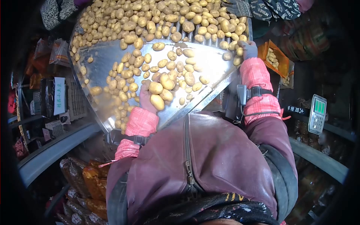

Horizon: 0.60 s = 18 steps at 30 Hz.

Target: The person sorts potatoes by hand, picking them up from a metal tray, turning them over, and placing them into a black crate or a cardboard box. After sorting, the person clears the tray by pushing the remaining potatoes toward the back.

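My left hand [145, 96] is closed round several large yellow potatoes [161, 92], raised over the sheet-metal tray [210, 58]; most of its fingers are hidden behind them. At the tray's right edge, my right hand [249, 49], in a greyish glove, curls its fingers against a potato [239, 51]. More potatoes lie right beside it. Loose potatoes [123, 80] are scattered over the tray's middle and left side. A thick heap of potatoes [123, 17] covers the far part, partly on metal bars [191, 33].
An orange-lined crate [275, 60] with potatoes stands right of the tray. A scale display [317, 112] is farther right. Baskets [75, 99] and a white sign [59, 95] are at left. Filled bags [92, 180] lie lower left. Other people's sleeves [270, 9] show at the far side.
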Motion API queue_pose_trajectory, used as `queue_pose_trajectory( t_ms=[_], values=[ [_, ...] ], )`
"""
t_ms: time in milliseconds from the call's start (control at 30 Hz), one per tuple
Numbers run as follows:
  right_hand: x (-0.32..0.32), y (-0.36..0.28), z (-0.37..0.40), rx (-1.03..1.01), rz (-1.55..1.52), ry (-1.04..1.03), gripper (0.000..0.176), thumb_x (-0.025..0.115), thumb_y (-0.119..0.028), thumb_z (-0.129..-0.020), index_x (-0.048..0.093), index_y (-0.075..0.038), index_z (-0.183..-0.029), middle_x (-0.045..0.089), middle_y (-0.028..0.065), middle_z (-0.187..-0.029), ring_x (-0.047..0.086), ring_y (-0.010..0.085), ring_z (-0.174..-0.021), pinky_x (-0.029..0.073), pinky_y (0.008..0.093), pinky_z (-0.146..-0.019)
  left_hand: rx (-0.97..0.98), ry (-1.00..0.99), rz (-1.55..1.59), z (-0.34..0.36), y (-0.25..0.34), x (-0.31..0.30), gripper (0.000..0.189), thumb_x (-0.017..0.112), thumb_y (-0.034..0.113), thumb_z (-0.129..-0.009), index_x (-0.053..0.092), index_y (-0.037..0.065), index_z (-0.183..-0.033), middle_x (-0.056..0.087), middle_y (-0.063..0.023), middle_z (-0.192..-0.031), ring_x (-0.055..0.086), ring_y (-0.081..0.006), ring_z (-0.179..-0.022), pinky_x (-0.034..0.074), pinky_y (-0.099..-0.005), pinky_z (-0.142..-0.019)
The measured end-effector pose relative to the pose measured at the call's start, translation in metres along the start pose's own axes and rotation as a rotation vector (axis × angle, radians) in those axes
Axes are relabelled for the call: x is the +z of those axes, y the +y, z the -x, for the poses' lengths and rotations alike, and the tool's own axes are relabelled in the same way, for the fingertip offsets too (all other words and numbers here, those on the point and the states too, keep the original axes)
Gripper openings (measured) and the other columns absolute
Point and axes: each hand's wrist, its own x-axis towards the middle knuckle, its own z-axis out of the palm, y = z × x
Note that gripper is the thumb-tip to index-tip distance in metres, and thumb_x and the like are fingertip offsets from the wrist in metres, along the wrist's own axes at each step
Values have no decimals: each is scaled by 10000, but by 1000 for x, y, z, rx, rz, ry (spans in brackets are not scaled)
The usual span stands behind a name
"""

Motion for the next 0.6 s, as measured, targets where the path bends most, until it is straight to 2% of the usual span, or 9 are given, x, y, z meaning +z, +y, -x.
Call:
queue_pose_trajectory(
  t_ms=[67,100,200,233,300,333,533,567,600],
  values=[
    [-2,32,-36,-109,341,13,447,782,-260,-801,624,61,-1069,674,105,-882,636,175,-824,534,310,-759,23,93,-28,-3,-2,10,555,480,434,-937,532,33,-1317,633,-158,-1123,651,-290,-820,526,-374,-612],
    [4,20,-29,-20,220,-36,364,753,-249,-817,675,25,-1044,676,119,-960,644,211,-922,523,330,-856,55,178,-54,-6,-5,11,556,491,425,-932,537,18,-1308,640,-150,-1105,653,-270,-818,528,-358,-610],
    [-8,33,-48,-241,366,-348,355,737,-255,-816,700,-32,-1090,664,112,-1057,624,228,-1016,490,342,-936,45,152,-106,-7,-9,2,558,493,424,-930,552,-5,-1282,644,-143,-1093,652,-243,-819,526,-338,-618],
    [2,20,-33,-124,290,-396,387,739,-242,-800,683,-59,-1137,661,119,-1067,623,223,-1019,489,340,-934,-16,39,-71,-5,-4,10,565,490,430,-936,565,-24,-1263,644,-139,-1097,653,-228,-846,530,-320,-649],
    [24,-10,-2,120,149,-458,482,744,-216,-769,650,-112,-1230,653,135,-1086,622,214,-1025,487,337,-930,-6,91,-44,-3,-6,22,588,491,448,-941,558,-28,-1279,646,-135,-1093,653,-230,-845,532,-322,-657],
    [38,1,-4,34,188,-510,523,753,-220,-760,632,-133,-1261,656,135,-1074,628,207,-1005,494,336,-914,-3,122,-35,-1,-7,24,599,492,457,-943,555,-29,-1288,646,-134,-1091,654,-231,-844,532,-323,-661],
    [68,-59,31,-330,1304,-520,496,603,-296,-869,555,-177,-1348,680,189,-1143,664,315,-1061,512,410,-921,-16,-14,-4,10,-11,18,692,489,488,-954,459,-31,-1410,609,-158,-1235,637,-257,-1040,541,-366,-843],
    [68,-73,41,-412,1357,-566,428,506,-284,-923,552,-179,-1336,661,202,-1195,639,355,-1119,506,451,-936,-21,-26,24,13,-12,17,691,483,482,-957,446,-28,-1421,596,-160,-1260,627,-267,-1072,533,-376,-879],
    [71,-72,42,-456,1398,-578,404,503,-271,-930,561,-169,-1317,662,195,-1195,638,349,-1127,505,454,-936,-27,-35,50,17,-13,14,690,478,476,-961,433,-26,-1433,583,-162,-1286,618,-277,-1104,524,-386,-915]
  ],
)
